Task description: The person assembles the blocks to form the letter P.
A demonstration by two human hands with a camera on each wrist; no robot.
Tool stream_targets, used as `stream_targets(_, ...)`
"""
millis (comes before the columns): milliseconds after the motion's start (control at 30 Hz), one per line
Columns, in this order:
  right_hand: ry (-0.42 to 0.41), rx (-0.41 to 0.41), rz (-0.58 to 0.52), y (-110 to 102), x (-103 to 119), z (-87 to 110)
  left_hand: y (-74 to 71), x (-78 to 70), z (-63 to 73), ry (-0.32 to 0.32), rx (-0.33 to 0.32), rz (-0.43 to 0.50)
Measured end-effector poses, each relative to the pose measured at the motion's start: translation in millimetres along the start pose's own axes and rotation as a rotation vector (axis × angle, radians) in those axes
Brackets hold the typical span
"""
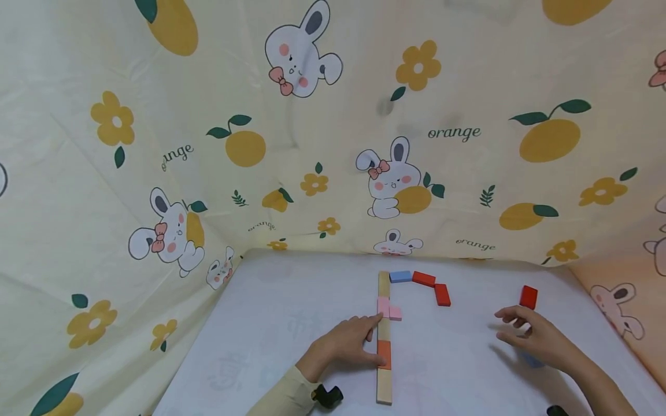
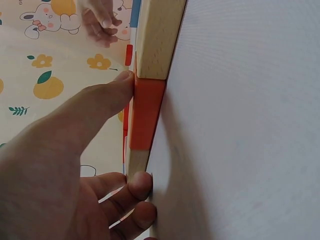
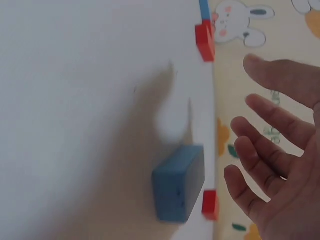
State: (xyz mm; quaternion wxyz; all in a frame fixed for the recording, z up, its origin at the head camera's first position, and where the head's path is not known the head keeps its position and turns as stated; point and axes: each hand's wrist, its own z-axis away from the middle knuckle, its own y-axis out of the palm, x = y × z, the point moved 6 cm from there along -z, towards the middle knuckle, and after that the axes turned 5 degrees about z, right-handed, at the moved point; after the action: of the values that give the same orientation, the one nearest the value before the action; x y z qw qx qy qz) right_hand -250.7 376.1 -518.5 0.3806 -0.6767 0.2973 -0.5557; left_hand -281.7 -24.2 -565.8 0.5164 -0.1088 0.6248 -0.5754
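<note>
A straight row of blocks runs front to back on the white table. My left hand (image 1: 347, 342) lies over its left side, thumb touching the orange block (image 1: 384, 350) and index finger at the pink block (image 1: 383, 304). In the left wrist view, other fingertips (image 2: 141, 184) rest by the row's side, beyond the orange block. My right hand (image 1: 541, 340) hovers above the table at the right, fingers loosely bent, holding nothing. Below it is a blue block (image 3: 172, 187), mostly hidden in the head view. A red block (image 1: 528, 296) sits just beyond that hand.
From the row's far end, a blue block (image 1: 400, 277) and two red blocks, one of them (image 1: 443, 294) turned frontward, form a bent line. A small pink block (image 1: 395, 314) abuts the row's right side. A printed curtain (image 1: 333, 173) hangs behind the table.
</note>
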Motion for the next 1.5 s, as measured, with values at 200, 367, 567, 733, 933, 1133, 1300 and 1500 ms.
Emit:
stream_targets(200, 0.017, 0.058, 0.005, -2, -19, 9.5, -0.6, -0.1, 0.3, 0.020, -0.003, 0.004)
stream_targets(367, 0.067, 0.143, 0.005, -6, -35, 19.8, -0.2, 0.2, -1.1, 0.010, 0.008, 0.001)
stream_targets(567, 0.120, 0.253, -0.070, -4, -49, 26.5, -1.0, 0.1, -0.6, -0.014, 0.015, 0.013)
stream_targets(733, 0.125, 0.313, -0.113, -1, -54, 30.5, -1.7, -1.2, 1.4, 0.000, 0.010, 0.013)
stream_targets(933, 0.153, 0.348, -0.087, 3, -60, 31.8, -0.7, -0.1, -0.4, 0.006, 0.005, 0.010)
stream_targets(1133, 0.188, 0.371, -0.050, 5, -64, 32.9, -2.0, -1.3, 0.1, 0.017, 0.003, 0.010)
stream_targets(1300, 0.199, 0.377, -0.055, 6, -65, 33.5, -2.1, -1.4, 0.1, 0.013, 0.004, 0.006)
stream_targets(1500, 0.173, 0.379, -0.068, 6, -65, 34.1, -2.8, -1.6, 0.8, 0.002, 0.014, 0.009)
